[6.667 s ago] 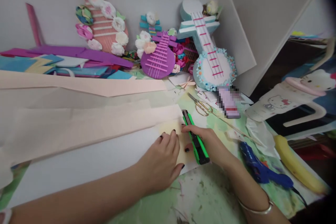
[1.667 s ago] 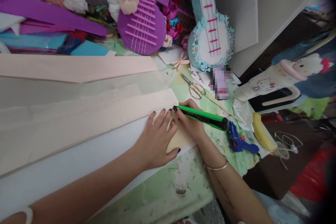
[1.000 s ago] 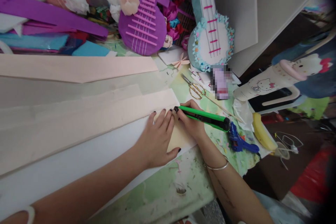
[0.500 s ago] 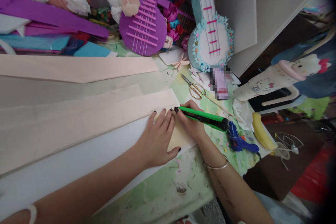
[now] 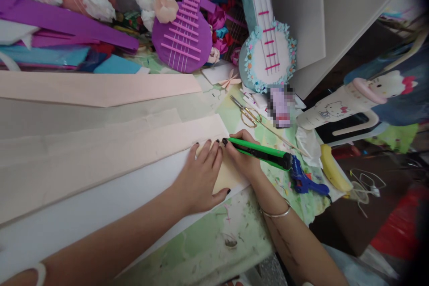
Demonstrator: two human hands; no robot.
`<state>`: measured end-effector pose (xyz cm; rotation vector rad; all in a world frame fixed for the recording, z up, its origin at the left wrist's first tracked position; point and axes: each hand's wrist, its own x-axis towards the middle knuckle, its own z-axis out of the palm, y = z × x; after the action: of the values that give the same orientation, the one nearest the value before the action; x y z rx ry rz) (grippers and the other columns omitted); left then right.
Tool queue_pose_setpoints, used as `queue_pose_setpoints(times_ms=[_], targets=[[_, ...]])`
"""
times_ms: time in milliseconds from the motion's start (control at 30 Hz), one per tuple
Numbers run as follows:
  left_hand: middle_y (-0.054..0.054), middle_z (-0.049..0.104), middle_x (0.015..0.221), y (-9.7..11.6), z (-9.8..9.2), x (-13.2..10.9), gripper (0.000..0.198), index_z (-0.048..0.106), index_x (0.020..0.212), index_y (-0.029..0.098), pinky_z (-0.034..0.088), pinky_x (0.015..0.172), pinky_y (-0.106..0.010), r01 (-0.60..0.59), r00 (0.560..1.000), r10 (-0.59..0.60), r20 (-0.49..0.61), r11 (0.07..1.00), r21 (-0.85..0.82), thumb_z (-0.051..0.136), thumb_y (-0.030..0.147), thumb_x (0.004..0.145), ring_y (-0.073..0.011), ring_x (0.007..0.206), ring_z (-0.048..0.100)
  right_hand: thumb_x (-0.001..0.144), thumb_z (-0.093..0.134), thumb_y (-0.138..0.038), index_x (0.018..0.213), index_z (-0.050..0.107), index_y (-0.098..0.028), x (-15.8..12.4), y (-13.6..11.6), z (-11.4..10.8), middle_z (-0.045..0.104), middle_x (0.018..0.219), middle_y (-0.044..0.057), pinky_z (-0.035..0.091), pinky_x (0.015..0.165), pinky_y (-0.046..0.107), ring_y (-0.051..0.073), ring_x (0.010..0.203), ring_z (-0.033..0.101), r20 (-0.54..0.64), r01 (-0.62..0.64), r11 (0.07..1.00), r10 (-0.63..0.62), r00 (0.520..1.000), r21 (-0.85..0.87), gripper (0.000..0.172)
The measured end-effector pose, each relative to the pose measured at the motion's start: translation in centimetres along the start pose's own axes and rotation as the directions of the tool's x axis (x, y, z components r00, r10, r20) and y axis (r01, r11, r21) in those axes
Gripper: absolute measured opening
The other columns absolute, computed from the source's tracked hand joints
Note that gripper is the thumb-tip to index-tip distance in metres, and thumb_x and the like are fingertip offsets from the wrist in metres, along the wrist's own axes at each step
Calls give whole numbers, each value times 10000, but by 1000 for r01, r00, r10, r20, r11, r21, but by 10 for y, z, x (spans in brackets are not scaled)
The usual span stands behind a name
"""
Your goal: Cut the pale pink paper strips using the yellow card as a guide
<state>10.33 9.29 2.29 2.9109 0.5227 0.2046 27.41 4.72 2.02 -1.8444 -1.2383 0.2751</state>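
Observation:
My left hand (image 5: 199, 176) lies flat with fingers spread on a small cream sheet (image 5: 225, 178), its fingertips at the edge of a long pale pink strip (image 5: 140, 143). Beneath them both is a white sheet (image 5: 110, 196). A green and black utility knife (image 5: 259, 151) is gripped in my right hand (image 5: 246, 156), just beyond the left fingertips. Its front end is by the strip's right end; the blade is hidden by my fingers. Another pale pink folded strip (image 5: 100, 87) lies farther back.
Gold-handled scissors (image 5: 246, 111), a thin wooden stick (image 5: 284, 138) and a blue glue gun (image 5: 304, 178) lie to the right, near a white tumbler (image 5: 335, 107) and a yellow banana-shaped object (image 5: 333, 170). Behind stand a purple paper instrument (image 5: 184, 38) and a light-blue one (image 5: 268, 49).
The view shifts very slightly. Both hands and the knife keep nearly the same place on the sheets.

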Motion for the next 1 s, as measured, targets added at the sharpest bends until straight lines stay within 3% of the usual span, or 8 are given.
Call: queue_pose_setpoints(times_ms=[1000], targets=[[-244,292,1518,0,0,0,854,353,1437,-22,114,1124,-583,8,1000,-8,-3,1000,7,360,611,864,-412,1412,212,769,631,-297,767,532,-234,-1,0,-1,619,656,-37,435,621,271,157,612,575,-16,-7,1000,6,1000,-12,117]])
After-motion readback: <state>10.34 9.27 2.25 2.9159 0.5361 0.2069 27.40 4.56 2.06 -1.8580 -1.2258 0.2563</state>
